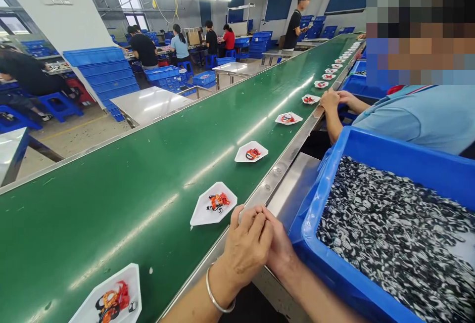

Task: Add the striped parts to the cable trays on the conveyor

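Observation:
My left hand [247, 244] and my right hand [279, 249] are pressed together at the metal edge of the green conveyor belt [141, 184], fingers curled in a pinch. Whatever they hold is too small to make out. A silver bangle [217, 299] circles my left wrist. Just ahead of my fingers a white tray [212, 205] with orange and black parts lies on the belt. Another such tray [111, 298] is at the near left. To my right stands a blue bin [326, 199] full of small black-and-white pieces [389, 234].
More white trays [251, 152] run in a line up the belt. A co-worker in a light blue shirt [419, 115] sits to my right with hands [332, 99] at the belt's edge. Steel tables [148, 104], stacked blue crates [104, 70] and seated people fill the far side.

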`<state>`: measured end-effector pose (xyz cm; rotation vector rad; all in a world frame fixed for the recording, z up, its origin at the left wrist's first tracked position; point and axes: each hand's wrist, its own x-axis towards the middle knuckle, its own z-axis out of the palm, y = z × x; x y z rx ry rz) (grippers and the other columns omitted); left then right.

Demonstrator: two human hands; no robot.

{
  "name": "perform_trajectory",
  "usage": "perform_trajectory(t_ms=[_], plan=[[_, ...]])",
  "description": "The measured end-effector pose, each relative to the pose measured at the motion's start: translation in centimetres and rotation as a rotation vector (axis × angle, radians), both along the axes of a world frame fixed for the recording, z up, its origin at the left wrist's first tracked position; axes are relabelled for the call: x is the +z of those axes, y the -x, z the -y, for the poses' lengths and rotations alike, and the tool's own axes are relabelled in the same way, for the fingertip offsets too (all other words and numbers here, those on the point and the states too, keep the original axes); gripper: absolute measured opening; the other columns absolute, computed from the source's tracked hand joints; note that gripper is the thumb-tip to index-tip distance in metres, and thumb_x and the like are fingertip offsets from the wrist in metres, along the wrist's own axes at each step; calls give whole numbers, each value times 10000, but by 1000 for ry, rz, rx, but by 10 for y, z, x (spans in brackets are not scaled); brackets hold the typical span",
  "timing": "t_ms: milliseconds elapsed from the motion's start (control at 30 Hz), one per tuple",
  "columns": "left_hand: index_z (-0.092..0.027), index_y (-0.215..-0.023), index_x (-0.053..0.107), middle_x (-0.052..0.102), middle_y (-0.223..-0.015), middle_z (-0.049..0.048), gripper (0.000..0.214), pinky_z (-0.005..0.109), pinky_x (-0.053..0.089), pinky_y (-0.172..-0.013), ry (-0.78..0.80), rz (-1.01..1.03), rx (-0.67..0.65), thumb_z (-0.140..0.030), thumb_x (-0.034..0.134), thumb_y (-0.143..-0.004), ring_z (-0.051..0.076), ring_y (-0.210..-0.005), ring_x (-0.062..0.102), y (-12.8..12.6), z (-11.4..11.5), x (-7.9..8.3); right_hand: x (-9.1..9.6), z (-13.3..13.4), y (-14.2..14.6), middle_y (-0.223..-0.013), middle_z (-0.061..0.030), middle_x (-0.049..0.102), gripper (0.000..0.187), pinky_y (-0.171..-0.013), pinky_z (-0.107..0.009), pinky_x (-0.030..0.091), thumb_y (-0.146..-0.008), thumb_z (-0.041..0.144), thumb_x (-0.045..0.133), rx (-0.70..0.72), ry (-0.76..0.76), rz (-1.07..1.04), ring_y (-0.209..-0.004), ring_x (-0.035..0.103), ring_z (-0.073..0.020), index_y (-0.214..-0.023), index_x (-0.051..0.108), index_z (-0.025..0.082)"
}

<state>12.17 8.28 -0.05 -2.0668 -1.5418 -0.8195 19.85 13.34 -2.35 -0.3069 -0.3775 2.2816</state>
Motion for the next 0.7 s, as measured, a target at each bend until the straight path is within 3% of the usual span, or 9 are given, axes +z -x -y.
perform_trajectory(t_ms=[100, 167, 467, 600, 667, 700], plan=[[-152, -914, 604, 595, -989, 43, 144, 430, 329, -955, 14, -4, 5, -170, 484, -835, 169, -925, 487, 1, 1, 0, 1, 0, -1, -621, 83, 534, 61, -590, 12, 421, -797, 197, 583, 55, 309, -120, -577, 548, 35, -753, 540, 196], [-152, -899, 602, 592, -995, 39, 135, 428, 325, -960, 17, -10, 6, -170, 483, -837, 168, -929, 480, 2, 2, 0, 1, 1, -1, -630, 77, 546, 59, -590, -4, 443, -798, 189, 578, 68, 393, -137, -580, 556, 21, -755, 538, 201], [-158, -881, 587, 587, -972, 30, 98, 380, 370, -913, 8, 33, -7, -161, 506, -826, 154, -917, 473, 2, 1, -3, -5, -1, -6, -644, 77, 523, 63, -571, -12, 449, -804, 143, 551, 75, 406, -121, -576, 532, 9, -773, 514, 185], [-162, -873, 584, 591, -960, 21, 87, 356, 390, -869, 26, 86, -18, -157, 511, -825, 150, -917, 467, 3, 0, -3, -14, 4, 2, -674, 49, 524, 51, -462, -70, 445, -812, 152, 526, -203, 239, 191, -563, 514, -31, -801, 543, 198], [-165, -861, 582, 595, -938, 8, 77, 349, 396, -849, 29, 94, -31, -156, 513, -826, 145, -900, 464, 3, 0, -4, -22, 4, 23, -641, 38, 519, 78, -426, -110, 442, -801, 185, 538, -474, 178, 493, -549, 508, -57, -727, 551, 206], [-166, -856, 580, 597, -925, 2, 75, 349, 397, -846, 30, 91, -40, -155, 511, -829, 142, -894, 464, 3, 0, -4, -25, 2, 37, -594, 38, 501, 135, -406, -117, 433, -801, 208, 541, -731, 157, 804, -523, 498, -62, -666, 547, 207]])
